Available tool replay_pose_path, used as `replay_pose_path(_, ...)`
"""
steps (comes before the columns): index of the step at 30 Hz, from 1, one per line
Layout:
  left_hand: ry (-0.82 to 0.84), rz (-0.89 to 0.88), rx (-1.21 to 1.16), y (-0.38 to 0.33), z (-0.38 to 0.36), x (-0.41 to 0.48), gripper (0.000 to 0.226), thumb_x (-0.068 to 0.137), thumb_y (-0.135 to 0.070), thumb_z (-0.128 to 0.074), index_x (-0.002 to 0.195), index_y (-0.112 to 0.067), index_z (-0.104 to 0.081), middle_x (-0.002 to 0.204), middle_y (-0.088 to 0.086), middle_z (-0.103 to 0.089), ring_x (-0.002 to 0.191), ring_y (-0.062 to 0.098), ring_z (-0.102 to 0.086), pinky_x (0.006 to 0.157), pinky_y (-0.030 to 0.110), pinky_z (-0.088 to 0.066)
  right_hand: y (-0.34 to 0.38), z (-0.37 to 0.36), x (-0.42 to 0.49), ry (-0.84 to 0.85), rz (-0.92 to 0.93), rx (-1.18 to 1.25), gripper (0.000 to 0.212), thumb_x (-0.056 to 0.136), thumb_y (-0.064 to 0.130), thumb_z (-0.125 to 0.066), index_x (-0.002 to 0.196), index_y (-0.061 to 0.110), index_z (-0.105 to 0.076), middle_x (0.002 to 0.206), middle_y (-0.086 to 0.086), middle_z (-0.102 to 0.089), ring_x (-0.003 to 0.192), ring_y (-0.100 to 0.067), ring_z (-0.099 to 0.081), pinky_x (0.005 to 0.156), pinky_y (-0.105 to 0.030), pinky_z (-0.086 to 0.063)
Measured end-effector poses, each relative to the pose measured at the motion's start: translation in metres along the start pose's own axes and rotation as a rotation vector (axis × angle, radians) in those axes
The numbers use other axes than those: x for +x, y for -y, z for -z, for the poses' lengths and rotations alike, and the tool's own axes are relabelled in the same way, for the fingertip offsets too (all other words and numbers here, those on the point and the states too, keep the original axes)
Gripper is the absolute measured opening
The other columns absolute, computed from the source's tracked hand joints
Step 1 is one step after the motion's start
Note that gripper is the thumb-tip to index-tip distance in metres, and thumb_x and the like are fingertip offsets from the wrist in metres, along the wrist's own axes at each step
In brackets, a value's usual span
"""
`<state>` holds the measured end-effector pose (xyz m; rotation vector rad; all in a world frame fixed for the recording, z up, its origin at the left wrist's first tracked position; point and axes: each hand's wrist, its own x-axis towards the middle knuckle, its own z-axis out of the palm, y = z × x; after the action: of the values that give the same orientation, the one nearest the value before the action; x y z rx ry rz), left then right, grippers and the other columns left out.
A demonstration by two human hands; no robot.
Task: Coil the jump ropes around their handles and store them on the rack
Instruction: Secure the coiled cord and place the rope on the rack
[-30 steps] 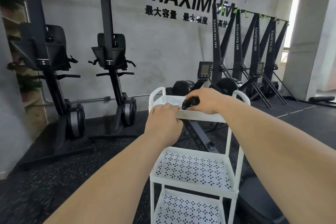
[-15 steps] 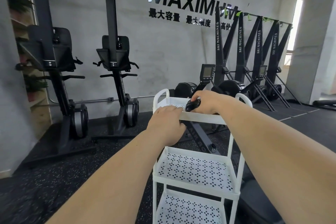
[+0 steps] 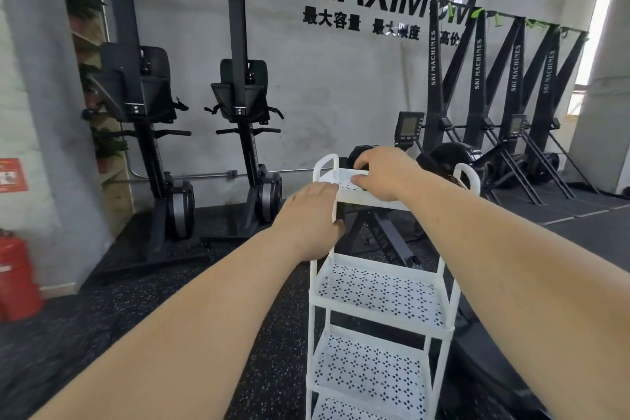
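A white three-tier rack (image 3: 381,310) with perforated shelves stands right in front of me. My left hand (image 3: 312,218) grips the front left corner of its top tray (image 3: 366,203), thumb curled under the rim. My right hand (image 3: 385,174) lies over the top tray with its fingers bent down onto a jump rope. Only a dark sliver of the jump rope (image 3: 367,186) shows beneath the palm. Behind my right forearm, another dark bundle (image 3: 443,171) sits at the tray's far right; I cannot tell what it is.
Two upright black machines (image 3: 238,133) stand by the grey wall at the left. A row of ski machines (image 3: 511,95) and a rower monitor (image 3: 409,128) fill the back right. A red fire extinguisher (image 3: 15,276) stands at the far left on the speckled black floor.
My right hand has moved farther in over the top tray and lowered; the black handle no longer sticks out of my fist. My left hand has slid to the tray's left corner.
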<state>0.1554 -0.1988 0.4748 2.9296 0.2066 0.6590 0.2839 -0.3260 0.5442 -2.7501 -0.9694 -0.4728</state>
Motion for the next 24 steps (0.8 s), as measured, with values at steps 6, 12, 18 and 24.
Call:
replay_pose_path(6,0.025,0.089,-0.044,0.017,0.018,-0.076,0.061,0.104,-0.032,-0.061,0.159,-0.02,-0.039,0.158,0.006,-0.047,0.145,0.029,-0.045,0.119,0.042,-0.038,0.056,-0.019,-0.049,0.002,0.144,0.038,0.043,0.096,0.059,-0.062,0.131,0.036,-0.069,0.137,-0.002,-0.067,0.122,-0.031,-0.062,0.103,-0.048,-0.054)
replay_pose_path(12,0.081,0.203,-0.01,0.046,0.018,-0.156,0.065,0.103,-0.036,-0.06,0.161,-0.016,-0.038,0.161,0.007,-0.044,0.145,0.031,-0.046,0.118,0.045,-0.041,0.122,-0.053,-0.117,0.096,0.276,0.122,0.039,0.098,0.051,-0.068,0.13,0.029,-0.072,0.129,-0.001,-0.072,0.115,-0.029,-0.067,0.101,-0.045,-0.056)
replay_pose_path(18,0.125,0.36,-0.019,0.085,0.006,-0.238,0.072,0.105,-0.038,-0.059,0.167,-0.019,-0.029,0.17,0.005,-0.033,0.15,0.031,-0.042,0.121,0.048,-0.038,0.177,-0.104,-0.17,0.207,0.342,0.191,0.039,0.099,0.052,-0.069,0.132,0.031,-0.071,0.132,0.001,-0.07,0.117,-0.027,-0.066,0.099,-0.045,-0.056)
replay_pose_path(24,0.182,0.513,-0.07,0.134,-0.022,-0.312,0.071,0.104,-0.04,-0.059,0.166,-0.022,-0.03,0.17,0.003,-0.033,0.15,0.032,-0.042,0.121,0.051,-0.038,0.225,-0.163,-0.207,0.35,0.398,0.219,0.039,0.099,0.05,-0.069,0.133,0.03,-0.07,0.13,0.001,-0.072,0.115,-0.026,-0.067,0.098,-0.043,-0.056)
